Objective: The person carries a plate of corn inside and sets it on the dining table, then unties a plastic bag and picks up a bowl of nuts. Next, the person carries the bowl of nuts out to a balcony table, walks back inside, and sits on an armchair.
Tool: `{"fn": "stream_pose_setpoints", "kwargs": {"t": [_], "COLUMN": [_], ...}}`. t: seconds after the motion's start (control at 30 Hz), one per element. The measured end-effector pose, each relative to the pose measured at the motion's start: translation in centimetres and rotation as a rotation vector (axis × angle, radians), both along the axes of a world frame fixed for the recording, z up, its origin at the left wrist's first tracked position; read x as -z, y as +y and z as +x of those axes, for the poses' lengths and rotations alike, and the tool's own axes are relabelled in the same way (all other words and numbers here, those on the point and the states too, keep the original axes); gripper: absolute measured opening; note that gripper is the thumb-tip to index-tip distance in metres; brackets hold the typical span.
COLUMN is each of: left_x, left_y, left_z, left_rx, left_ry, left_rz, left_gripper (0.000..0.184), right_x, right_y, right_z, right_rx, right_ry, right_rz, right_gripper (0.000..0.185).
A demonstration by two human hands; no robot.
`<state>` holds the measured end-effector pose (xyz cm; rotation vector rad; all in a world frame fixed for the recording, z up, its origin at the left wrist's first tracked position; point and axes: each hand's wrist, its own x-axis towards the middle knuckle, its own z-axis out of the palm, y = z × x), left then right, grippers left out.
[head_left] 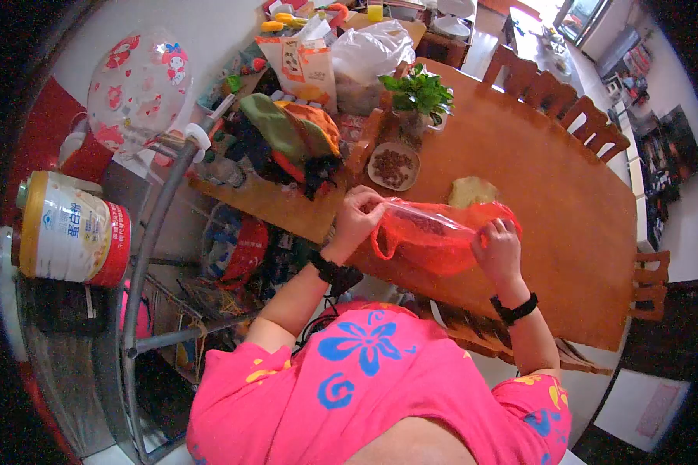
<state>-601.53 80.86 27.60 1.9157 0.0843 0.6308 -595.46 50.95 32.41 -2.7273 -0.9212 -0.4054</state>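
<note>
Red translucent plastic bag (426,249) stretched L–R btwn L hand (358,215) & R hand (499,248), each pinching one end; neither nearer. Brown wooden counter (547,163) beyond.

Printed balloon (139,93), upper left | yellow-lidded tub (71,229) below | leafy plant (419,91) on table (554,221) | dish (416,166), brown contents (393,167), possibly nuts

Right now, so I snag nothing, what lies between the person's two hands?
In the head view, a red bag and some clear plastic lie between left hand and right hand.
</note>
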Motion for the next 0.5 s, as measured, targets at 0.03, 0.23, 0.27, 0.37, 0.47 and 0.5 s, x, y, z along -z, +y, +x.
{"fn": "stream_pose_setpoints", "kwargs": {"t": [0.03, 0.23, 0.27, 0.37, 0.47, 0.5], "left_x": [0.1, 0.1, -0.1, 1.3, 2.5, 2.8], "left_y": [0.0, 0.2, 0.1, 0.1, -0.4, -0.6], "left_z": [0.0, -0.3, -0.5, -0.4, -1.3, -1.7], "left_rx": [-0.002, -0.008, -0.005, 0.014, -0.005, -0.043], "left_ry": [-0.001, -0.013, 0.024, 0.093, 0.201, 0.275], "left_rz": [0.001, 0.014, -0.026, -0.123, -0.228, -0.280], "left_gripper": [0.004, 0.005, 0.007, 0.014, 0.023, 0.028], "right_x": [0.0, -3.0, -4.5, -8.5, -3.6, -3.1], "right_y": [-0.2, -1.5, -1.0, 0.8, -1.8, -2.3], "right_z": [-0.1, -1.5, -1.7, -1.3, 0.6, 1.3], "right_rx": [0.006, -0.101, -0.049, 0.073, 0.290, 0.287], "right_ry": [0.050, -0.212, -0.415, -0.577, 0.030, 0.027], "right_rz": [-0.009, 0.084, 0.109, 0.136, 0.251, 0.254], "right_gripper": [0.017, 0.028, 0.030, 0.028, 0.022, 0.022]}}
